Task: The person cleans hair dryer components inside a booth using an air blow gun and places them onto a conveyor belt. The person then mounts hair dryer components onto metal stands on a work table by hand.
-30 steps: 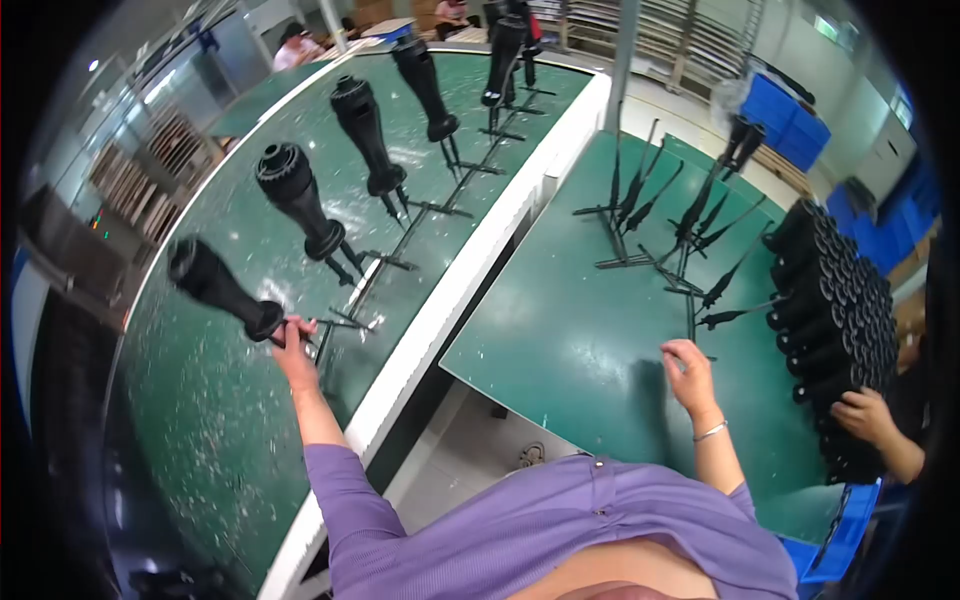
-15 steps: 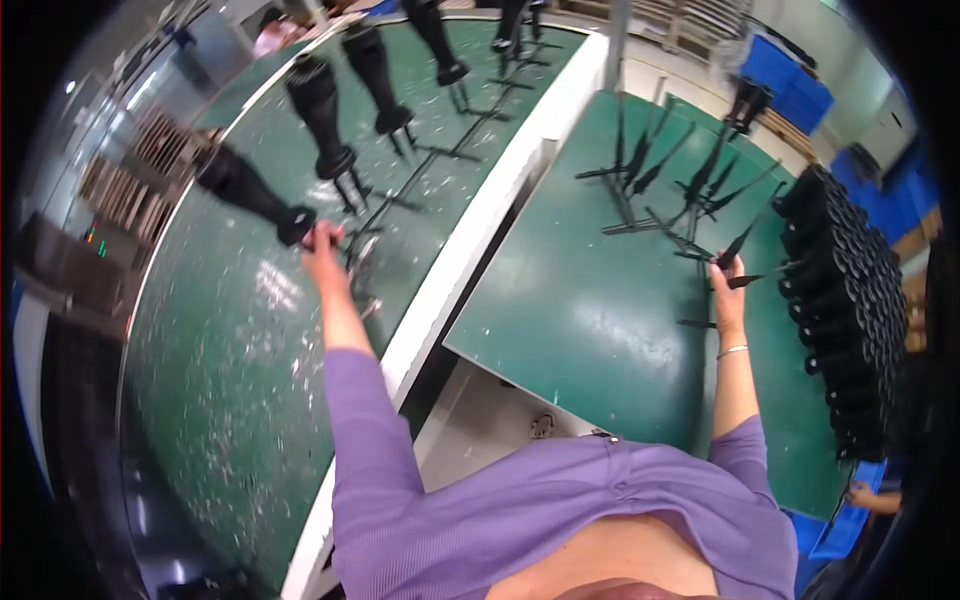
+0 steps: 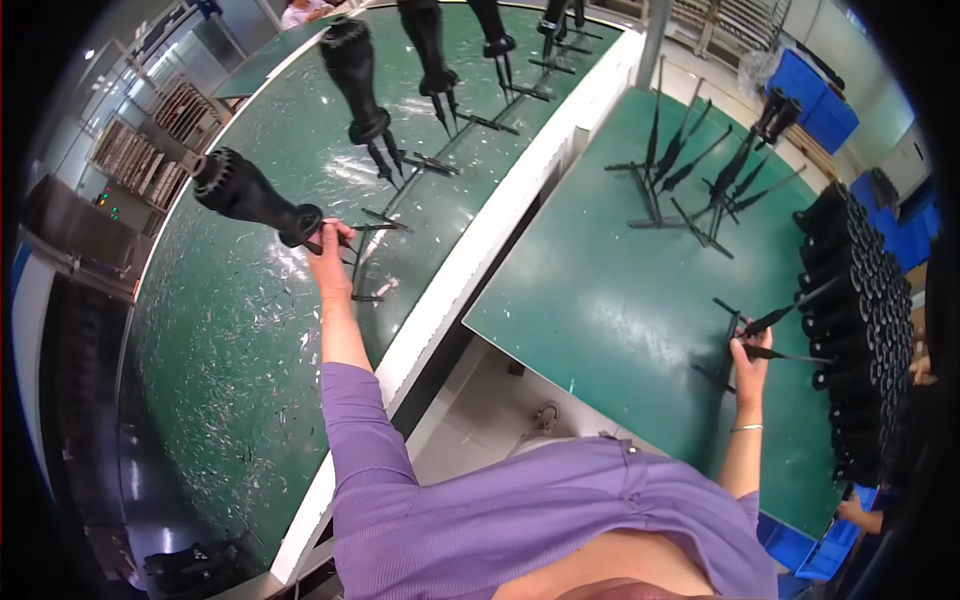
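Note:
On the green table to the left, my left hand [image 3: 330,258] is closed around the narrow lower end of a black, flared, vase-shaped part [image 3: 250,195]. The part tilts up to the left, above a dark stand base [image 3: 362,265] on the tabletop. My right hand [image 3: 748,372] grips a black two-pronged stand [image 3: 765,322] at the right table, its tapered rods pointing to the right. Farther along the left table, another vase-shaped part [image 3: 358,80] stands on its prongs. Several more such parts follow behind it.
Bare pronged stands [image 3: 655,185] are grouped at the far end of the right table [image 3: 580,310]. Black tubular parts [image 3: 850,330] are stacked along its right edge. A white rail [image 3: 430,310] edges the left table. Another person's hand [image 3: 860,515] shows at lower right.
My right hand has drawn its stand nearer to me, away from the grouped stands. My left hand still holds the vase-shaped part. Everything on the left table appears shifted as the view moves.

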A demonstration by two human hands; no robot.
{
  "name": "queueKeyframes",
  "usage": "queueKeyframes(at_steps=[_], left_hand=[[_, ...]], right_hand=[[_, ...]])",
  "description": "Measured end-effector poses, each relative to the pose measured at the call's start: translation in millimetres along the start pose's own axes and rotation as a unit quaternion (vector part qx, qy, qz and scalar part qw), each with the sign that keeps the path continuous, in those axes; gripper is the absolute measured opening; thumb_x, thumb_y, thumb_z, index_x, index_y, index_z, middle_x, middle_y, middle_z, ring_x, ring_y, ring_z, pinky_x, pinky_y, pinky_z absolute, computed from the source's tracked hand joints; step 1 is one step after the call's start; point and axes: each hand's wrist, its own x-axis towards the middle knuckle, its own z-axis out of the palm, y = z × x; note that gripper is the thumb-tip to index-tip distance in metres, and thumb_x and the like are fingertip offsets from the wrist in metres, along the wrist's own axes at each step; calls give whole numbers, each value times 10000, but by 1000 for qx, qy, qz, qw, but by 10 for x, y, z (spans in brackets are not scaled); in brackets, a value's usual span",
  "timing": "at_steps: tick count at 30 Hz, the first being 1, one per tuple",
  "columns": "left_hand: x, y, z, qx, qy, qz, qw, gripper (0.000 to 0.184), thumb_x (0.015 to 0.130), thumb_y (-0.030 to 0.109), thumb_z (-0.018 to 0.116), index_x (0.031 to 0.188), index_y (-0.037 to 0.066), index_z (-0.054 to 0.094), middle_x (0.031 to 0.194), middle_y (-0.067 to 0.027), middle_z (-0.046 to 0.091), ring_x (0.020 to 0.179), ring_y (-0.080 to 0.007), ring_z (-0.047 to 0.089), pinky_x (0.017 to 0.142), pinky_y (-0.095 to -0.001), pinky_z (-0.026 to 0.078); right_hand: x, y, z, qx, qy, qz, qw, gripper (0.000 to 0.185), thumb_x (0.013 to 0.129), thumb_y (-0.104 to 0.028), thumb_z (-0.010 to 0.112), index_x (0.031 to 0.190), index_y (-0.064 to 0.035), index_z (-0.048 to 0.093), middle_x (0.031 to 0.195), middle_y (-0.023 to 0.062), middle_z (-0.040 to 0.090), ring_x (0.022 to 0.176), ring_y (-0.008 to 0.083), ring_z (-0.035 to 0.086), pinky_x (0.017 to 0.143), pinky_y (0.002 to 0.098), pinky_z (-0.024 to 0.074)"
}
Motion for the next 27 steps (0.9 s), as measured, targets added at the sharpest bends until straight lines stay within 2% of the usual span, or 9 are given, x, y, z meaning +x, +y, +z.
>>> queueKeyframes(at_steps=[8,13,16,18,20,22,25,26,27], left_hand=[[-78,216,2,148,68,-25,986,174,873,194,580,791,41,572,672,-21,535,608,-115,495,600,-256,431],[188,-301,-180,8,-51,13,999,300,933,267,502,1010,-19,545,859,-70,571,764,-175,543,750,-291,449],[174,-174,-75,77,-21,23,997,307,920,252,531,1019,-39,541,914,-101,588,805,-200,546,778,-322,453],[145,-169,-80,182,43,82,979,315,894,238,581,1024,-46,537,941,-126,600,816,-217,552,779,-337,455],[76,-193,-268,452,150,82,876,370,828,205,667,1056,-45,517,989,-157,582,852,-252,547,774,-362,456],[-735,-3,284,540,309,428,655,434,781,186,707,1089,-36,497,1024,-170,553,878,-274,536,780,-377,451],[-1965,-20,1532,354,-64,355,863,315,819,99,606,1090,-16,495,1051,-140,516,920,-266,522,833,-367,433],[-2535,106,2103,245,-220,132,935,273,821,56,556,1084,-4,511,1064,-123,524,955,-246,525,856,-355,432],[-2949,115,2562,226,-323,106,913,276,815,34,543,1089,8,529,1074,-113,547,990,-225,534,879,-343,430]], right_hand=[[-507,-116,-184,-182,59,-8,982,832,739,-126,746,1371,11,222,1216,135,446,1075,224,523,949,345,413],[-592,-196,-454,-90,128,67,985,870,735,-203,750,1374,5,198,1276,162,399,1108,264,494,956,376,415],[-572,-219,-502,12,109,59,992,854,738,-190,744,1377,3,211,1257,136,427,1096,231,497,937,356,431],[-523,-83,-572,-54,153,37,986,820,735,-165,748,1369,-3,254,1201,115,451,1021,186,529,887,320,451],[-592,-214,-625,-38,211,18,977,829,730,-172,754,1371,0,257,1137,97,458,929,164,543,869,316,455],[-750,-201,-907,-67,250,-2,966,849,727,-153,747,1380,8,229,1129,96,467,963,173,531,872,310,456],[-1043,4,-1431,-130,298,-1,946,853,737,-138,733,1385,23,203,1172,108,389,1020,193,503,877,304,461],[-1099,-47,-1582,-151,312,6,938,844,734,-133,734,1383,15,216,1164,105,395,1020,192,501,867,300,465],[-1161,-82,-1710,-169,324,15,931,836,731,-128,736,1381,7,228,1156,102,400,1020,191,499,856,295,468]])
